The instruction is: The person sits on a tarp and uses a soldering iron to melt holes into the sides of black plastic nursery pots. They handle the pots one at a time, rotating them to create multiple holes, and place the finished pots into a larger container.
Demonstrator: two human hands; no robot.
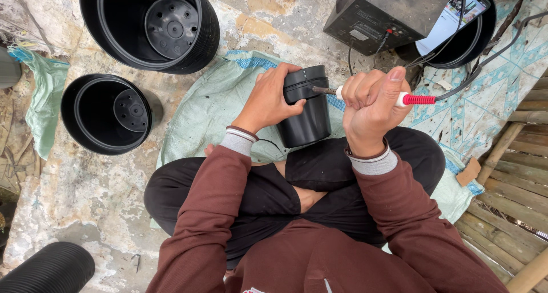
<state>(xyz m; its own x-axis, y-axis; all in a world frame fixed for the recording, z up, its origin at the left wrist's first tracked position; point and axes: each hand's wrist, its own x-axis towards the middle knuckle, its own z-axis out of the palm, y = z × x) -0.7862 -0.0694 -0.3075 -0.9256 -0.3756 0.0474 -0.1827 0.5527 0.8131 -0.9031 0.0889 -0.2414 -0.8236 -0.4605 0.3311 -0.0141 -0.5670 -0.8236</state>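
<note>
My left hand (269, 97) grips a small black plastic pot (307, 109) by its rim, holding it upright over my crossed legs. In my right hand (371, 104), closed in a fist, is a soldering iron (412, 99) with a white and red handle. Its metal tip touches the pot's upper side wall just below the rim. A cable runs from the iron's handle to the right. I sit cross-legged in black trousers and a maroon sweatshirt.
Two larger black pots (149, 24) (107, 113) stand open on the concrete at upper left. A black box (388, 10) and a phone (454, 16) resting on another pot are at upper right. A woven sack (205, 104) lies under me; bamboo slats (514, 201) at right.
</note>
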